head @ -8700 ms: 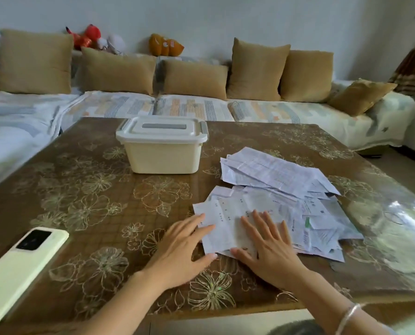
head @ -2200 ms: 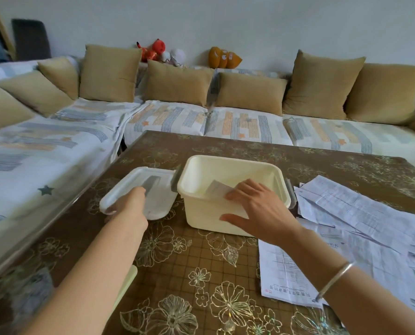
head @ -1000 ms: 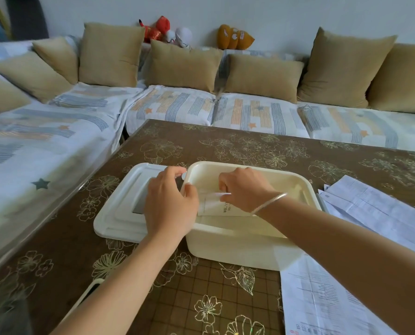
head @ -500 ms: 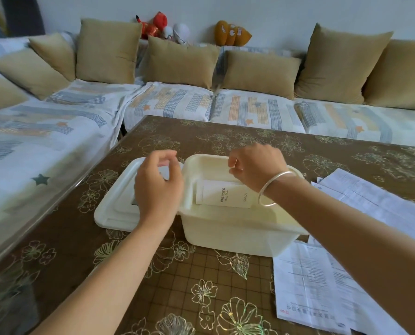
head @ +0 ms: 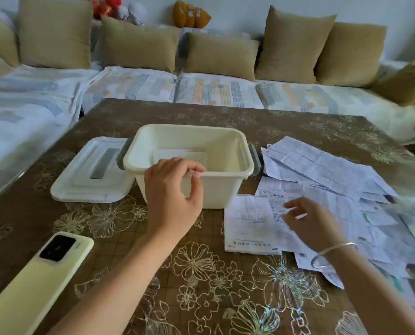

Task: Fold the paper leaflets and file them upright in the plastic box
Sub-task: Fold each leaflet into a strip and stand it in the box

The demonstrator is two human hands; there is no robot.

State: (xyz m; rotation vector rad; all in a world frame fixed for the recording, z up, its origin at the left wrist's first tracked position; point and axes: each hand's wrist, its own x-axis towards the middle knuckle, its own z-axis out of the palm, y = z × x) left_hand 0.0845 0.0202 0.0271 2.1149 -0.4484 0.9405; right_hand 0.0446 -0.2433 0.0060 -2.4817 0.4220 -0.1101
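1. Box position. The plastic box [head: 223, 189] stands open on the surface [head: 201, 274], just left of the unfolded leaflets [head: 322, 170], so each sheet travels only a short way once folded. The lid [head: 90, 172] lies flat against the box's left side, outside the working path.

2. Filed item. 1 folded leaflet [head: 179, 154] sits inside the box toward the far wall. Whether it stands fully upright or leans cannot be determined from this view.

3. Left hand [head: 170, 197]. It is placed at the near rim of the box, most likely to steady the box. Its fingers [head: 177, 165] are curled over the rim with the thumb in front of the wall, so it appears to grip the rim lightly.

4. Right hand [head: 312, 223]. It is over the nearest sheet of the pile, probably to select the next leaflet for folding. The hand is blurred; its fingers look loosely spread and hold nothing. Contact with the paper cannot be confirmed. A bracelet [head: 332, 250] sits on this wrist.

5. Other items. A phone [head: 37, 281] lies face down at the near left of the surface, well apart from the paper.
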